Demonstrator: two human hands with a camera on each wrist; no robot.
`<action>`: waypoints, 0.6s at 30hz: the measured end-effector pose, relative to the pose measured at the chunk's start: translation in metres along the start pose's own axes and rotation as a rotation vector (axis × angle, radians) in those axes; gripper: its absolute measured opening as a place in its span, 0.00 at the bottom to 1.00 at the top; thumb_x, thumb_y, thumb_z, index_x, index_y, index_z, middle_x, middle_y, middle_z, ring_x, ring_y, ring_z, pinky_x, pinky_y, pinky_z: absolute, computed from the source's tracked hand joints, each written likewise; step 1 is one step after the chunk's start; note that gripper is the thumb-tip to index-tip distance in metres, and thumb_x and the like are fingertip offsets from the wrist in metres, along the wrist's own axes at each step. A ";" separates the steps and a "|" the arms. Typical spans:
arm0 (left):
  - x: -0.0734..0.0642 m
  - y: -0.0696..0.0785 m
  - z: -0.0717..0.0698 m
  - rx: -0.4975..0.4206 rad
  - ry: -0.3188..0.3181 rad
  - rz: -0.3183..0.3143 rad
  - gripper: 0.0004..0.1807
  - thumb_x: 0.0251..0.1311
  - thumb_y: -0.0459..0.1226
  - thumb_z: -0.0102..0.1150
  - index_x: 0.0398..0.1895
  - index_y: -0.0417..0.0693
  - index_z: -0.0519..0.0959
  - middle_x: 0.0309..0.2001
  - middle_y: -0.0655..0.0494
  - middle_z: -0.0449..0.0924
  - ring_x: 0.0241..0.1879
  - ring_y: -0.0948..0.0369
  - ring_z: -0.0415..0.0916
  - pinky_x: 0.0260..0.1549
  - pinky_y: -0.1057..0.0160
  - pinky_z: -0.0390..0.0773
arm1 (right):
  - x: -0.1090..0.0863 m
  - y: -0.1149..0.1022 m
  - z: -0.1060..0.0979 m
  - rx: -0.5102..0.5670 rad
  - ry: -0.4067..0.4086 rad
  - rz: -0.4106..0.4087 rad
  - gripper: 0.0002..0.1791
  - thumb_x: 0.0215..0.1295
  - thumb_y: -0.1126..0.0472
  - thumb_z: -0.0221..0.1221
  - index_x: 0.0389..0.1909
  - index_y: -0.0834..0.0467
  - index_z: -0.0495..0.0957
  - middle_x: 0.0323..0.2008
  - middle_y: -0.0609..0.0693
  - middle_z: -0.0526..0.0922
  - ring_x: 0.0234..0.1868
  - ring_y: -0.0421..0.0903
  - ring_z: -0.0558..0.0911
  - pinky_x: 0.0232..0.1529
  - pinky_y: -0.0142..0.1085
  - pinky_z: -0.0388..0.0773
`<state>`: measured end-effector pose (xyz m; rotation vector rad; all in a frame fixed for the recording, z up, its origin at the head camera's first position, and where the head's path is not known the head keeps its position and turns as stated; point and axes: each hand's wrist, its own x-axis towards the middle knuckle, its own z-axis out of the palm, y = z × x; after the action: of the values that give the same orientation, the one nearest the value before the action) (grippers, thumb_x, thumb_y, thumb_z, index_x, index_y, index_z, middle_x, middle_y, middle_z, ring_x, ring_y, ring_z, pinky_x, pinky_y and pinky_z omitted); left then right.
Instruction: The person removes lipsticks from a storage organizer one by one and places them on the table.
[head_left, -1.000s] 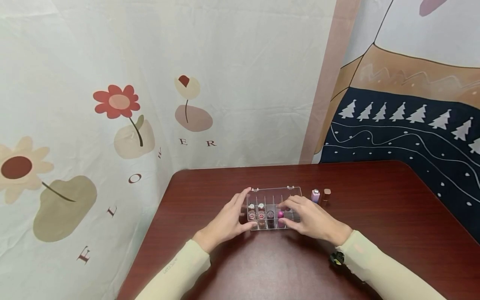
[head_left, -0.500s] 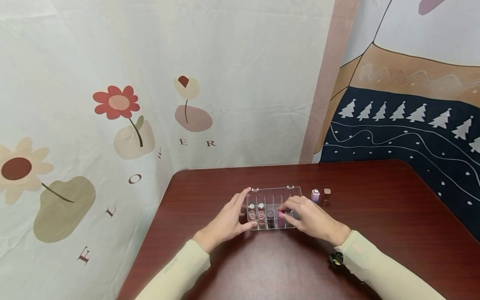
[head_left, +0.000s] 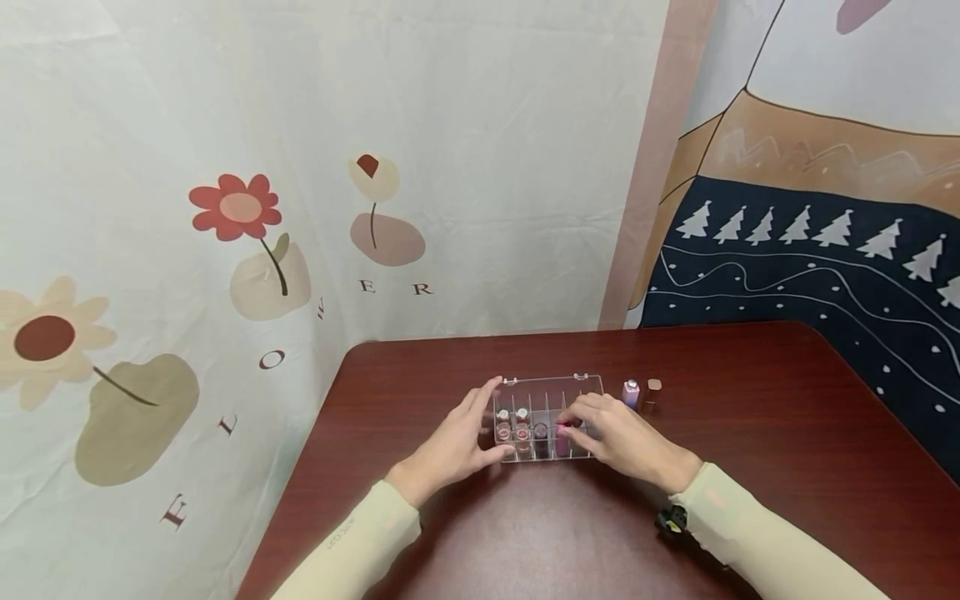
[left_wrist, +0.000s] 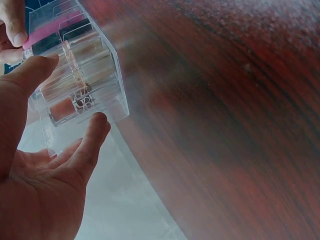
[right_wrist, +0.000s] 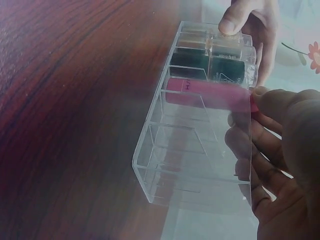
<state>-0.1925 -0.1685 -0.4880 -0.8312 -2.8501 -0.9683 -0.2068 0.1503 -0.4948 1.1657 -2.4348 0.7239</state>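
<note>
Far left, a pale flower-print cloth [head_left: 480, 125] is hung behind the reddish-brown table [head_left: 487, 533]. Next up, the left end of a clear divided box [head_left: 537, 401] is touched by the left hand [head_left: 453, 429], fingers pretty straight and spread, thumb at the front corner. In the first two columns, pinkish-topped tubes [head_left: 522, 434] are lined up in front of silver-topped tubes [head_left: 503, 414]. Then a dark tube [head_left: 542, 435] is slotted in, and right beside it, in the front row, a pink tube [head_left: 562, 442] is pinched at its top by the right hand [head_left: 628, 435]. Past the box, a lilac tube [head_left: 631, 393] and a tan-capped brown one [head_left: 653, 392] are parked side by side.
</note>
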 end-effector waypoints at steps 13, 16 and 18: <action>-0.003 0.003 -0.001 -0.017 -0.013 -0.031 0.61 0.69 0.40 0.86 0.95 0.45 0.52 0.80 0.34 0.74 0.60 0.48 0.93 0.64 0.48 0.94 | -0.002 -0.004 -0.005 0.025 0.021 -0.011 0.07 0.74 0.61 0.79 0.49 0.53 0.94 0.43 0.43 0.94 0.45 0.38 0.90 0.47 0.34 0.92; -0.002 0.004 -0.001 -0.021 -0.012 -0.029 0.61 0.69 0.40 0.86 0.95 0.44 0.53 0.80 0.34 0.74 0.60 0.48 0.93 0.64 0.48 0.94 | -0.001 -0.004 -0.007 0.035 0.030 -0.015 0.08 0.74 0.61 0.79 0.49 0.53 0.94 0.43 0.43 0.94 0.45 0.38 0.90 0.47 0.35 0.93; -0.002 0.004 -0.002 -0.024 -0.011 -0.027 0.61 0.69 0.40 0.86 0.95 0.42 0.53 0.80 0.34 0.74 0.60 0.47 0.93 0.64 0.48 0.94 | -0.001 -0.004 -0.008 0.050 0.034 -0.016 0.08 0.74 0.62 0.79 0.49 0.53 0.94 0.44 0.44 0.95 0.45 0.38 0.91 0.47 0.36 0.94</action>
<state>-0.1891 -0.1680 -0.4850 -0.8046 -2.8722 -1.0067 -0.2023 0.1536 -0.4874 1.1803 -2.3900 0.7971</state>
